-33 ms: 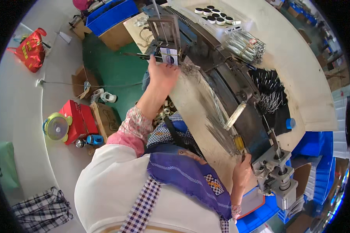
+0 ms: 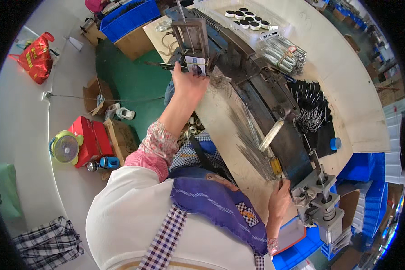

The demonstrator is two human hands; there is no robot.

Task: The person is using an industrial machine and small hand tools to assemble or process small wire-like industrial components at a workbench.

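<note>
My left hand (image 2: pixel 188 86) is at the far end of a long dark metal machine (image 2: pixel 252 81). Its thumb points up and its fingers curl against the base of an upright metal frame (image 2: pixel 190 38), just below a small printed card (image 2: pixel 195 65); what they grip is hidden. At the near end, my right hand (image 2: pixel 279 200) has its fingers closed beside a yellow block (image 2: pixel 276 165). Anything in that hand is too small to make out. Thin metal wires (image 2: pixel 249 150) lie on the bench (image 2: pixel 220 130) between the hands.
Beyond the machine are a bundle of metal rods (image 2: pixel 282 55), a clear tray (image 2: pixel 274 22) with black-topped white caps, and a black cloth (image 2: pixel 326 135) holding small metal pins. A metal clamp unit (image 2: pixel 324 202) stands at the near right. Blue bins (image 2: pixel 369 180) sit below.
</note>
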